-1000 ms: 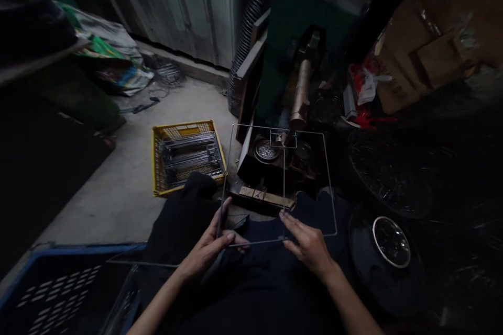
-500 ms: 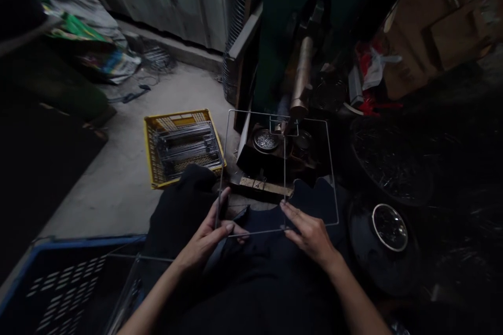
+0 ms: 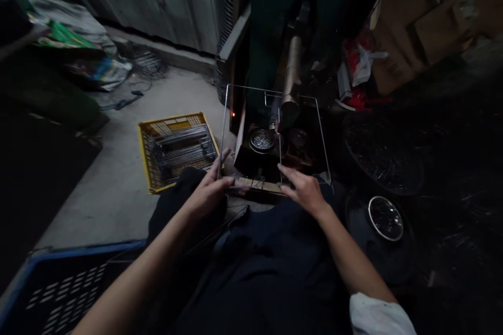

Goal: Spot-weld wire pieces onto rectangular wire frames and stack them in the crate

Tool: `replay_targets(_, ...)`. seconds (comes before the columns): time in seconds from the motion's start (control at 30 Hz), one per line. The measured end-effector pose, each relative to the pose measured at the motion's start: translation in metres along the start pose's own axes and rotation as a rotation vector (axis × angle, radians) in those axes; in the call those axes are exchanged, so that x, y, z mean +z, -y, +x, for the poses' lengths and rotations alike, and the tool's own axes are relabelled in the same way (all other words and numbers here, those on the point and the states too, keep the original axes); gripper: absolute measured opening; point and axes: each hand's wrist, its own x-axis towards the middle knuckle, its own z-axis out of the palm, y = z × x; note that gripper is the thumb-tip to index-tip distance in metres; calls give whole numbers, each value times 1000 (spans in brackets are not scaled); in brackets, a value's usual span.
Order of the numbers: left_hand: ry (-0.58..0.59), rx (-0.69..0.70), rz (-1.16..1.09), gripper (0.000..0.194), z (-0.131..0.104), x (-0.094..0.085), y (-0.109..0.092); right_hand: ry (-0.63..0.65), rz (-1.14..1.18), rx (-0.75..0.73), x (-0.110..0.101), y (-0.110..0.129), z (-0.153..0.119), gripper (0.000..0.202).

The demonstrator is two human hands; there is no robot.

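A rectangular wire frame [image 3: 224, 125] with a middle rod is held out in front of me, its far side at the machine's copper-coloured cylinder [image 3: 291, 70]. My left hand [image 3: 214, 183] grips the frame's near left corner between thumb and fingers. With my right hand [image 3: 302, 188] I pinch the lower end of the middle rod. Beneath the frame stands a round dish [image 3: 262, 140] of small shiny metal bits, beside a second dark round dish [image 3: 297, 138]. The exact contact between wire and machine is too dark to make out.
A yellow crate [image 3: 143, 159] of wire pieces stands on the floor to the left. Nearer me is a blue crate [image 3: 86, 248]. At right are a round rimmed container [image 3: 385, 218] and a dark basin [image 3: 383, 154] with thin shiny pieces. Cardboard [image 3: 440, 36] lies at the back right.
Both hands have pushed the wire frame forward, away from my lap and towards the machine. A small orange glow now shows left of the machine. The view has shifted slightly.
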Motion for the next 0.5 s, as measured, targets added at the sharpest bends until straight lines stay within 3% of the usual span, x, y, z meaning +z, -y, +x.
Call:
replay_targets(0.1, 44, 78, -9, 95, 48, -15, -19, -81, -91, 51, -14, -18, 46, 60)
replay_targets(0.2, 67, 126, 3, 95, 80, -25, -34, -144, -98, 55, -27, -35, 78, 60)
replay_targets(0.5, 90, 131, 4, 93, 115, -38, -45, -223, -37, 93, -29, -59, 112, 58)
